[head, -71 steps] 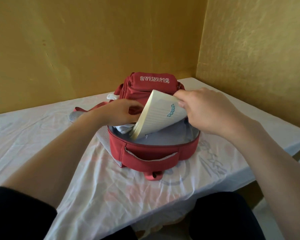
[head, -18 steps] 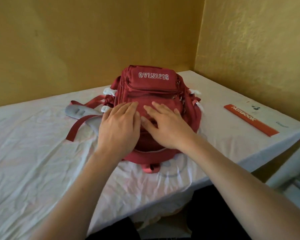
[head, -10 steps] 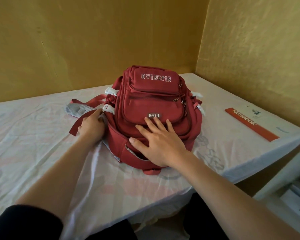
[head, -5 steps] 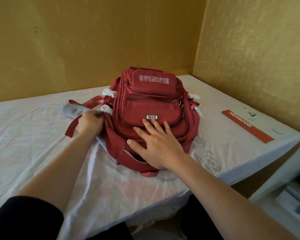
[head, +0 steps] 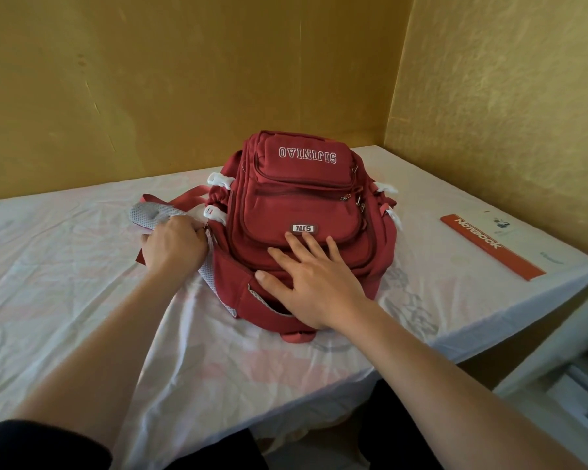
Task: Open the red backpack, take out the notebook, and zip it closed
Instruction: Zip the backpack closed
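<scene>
The red backpack [head: 302, 205] lies on its back in the middle of the table, front pockets facing up, white lettering at its far end. My right hand [head: 311, 279] rests flat on its near end with fingers spread, holding nothing. My left hand [head: 174, 244] is closed at the backpack's left side, where the main zipper runs; the fingertips are hidden, so what they pinch cannot be made out. The notebook [head: 489, 242], white with a red spine strip, lies flat near the table's right edge, apart from the bag.
The table [head: 82, 300] wears a wrinkled white cloth and fills a corner between two yellow walls. A grey padded shoulder strap [head: 150, 213] and red webbing trail left of the bag. The table's near edge and right corner drop off close to the notebook.
The notebook left the bag and now lies at the right. Both hands pressed the flap down, then my left hand went to the bag's left side; it has shifted slightly since.
</scene>
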### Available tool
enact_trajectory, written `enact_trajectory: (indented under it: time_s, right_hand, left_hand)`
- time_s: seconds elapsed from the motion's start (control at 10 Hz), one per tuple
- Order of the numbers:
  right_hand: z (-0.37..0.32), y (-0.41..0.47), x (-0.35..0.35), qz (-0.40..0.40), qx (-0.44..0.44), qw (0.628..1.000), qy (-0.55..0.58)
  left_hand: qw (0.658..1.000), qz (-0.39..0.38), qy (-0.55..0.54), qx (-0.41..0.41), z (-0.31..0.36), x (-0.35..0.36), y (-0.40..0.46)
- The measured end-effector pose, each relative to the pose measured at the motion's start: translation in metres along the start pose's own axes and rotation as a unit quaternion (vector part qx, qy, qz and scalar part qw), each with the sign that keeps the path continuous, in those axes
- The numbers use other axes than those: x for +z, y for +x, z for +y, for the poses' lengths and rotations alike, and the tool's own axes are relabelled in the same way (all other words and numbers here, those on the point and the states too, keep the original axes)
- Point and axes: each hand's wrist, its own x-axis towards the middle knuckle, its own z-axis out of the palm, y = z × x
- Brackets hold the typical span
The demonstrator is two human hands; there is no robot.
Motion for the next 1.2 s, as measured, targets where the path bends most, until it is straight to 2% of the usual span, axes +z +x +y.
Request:
enact_trajectory:
  time_s: [0.2,0.4,0.5,1.0,1.2]
  right_hand:
    - [0.0,-0.001,0.0,0.004,-0.001,1.0,0.001]
    - [0.0,-0.002,0.001,0.007,-0.001,1.0,0.005]
    - [0.0,-0.002,0.001,0.006,0.001,1.0,0.007]
    - [0.0,-0.004,0.001,0.005,0.003,1.0,0.002]
    - [0.0,-0.005,0.003,0.009,0.005,1.0,-0.002]
  left_hand:
    - [0.995,0.055,0.066,0.055,0.001,-0.006,-0.023]
    - [0.992,0.063,0.088,0.06,0.004,-0.011,-0.043]
    - [0.994,0.075,0.023,0.075,0.009,-0.017,-0.056]
    - [0.989,0.096,-0.08,0.078,0.025,-0.03,-0.097]
    - [0.992,0.066,-0.093,0.06,0.031,-0.042,-0.118]
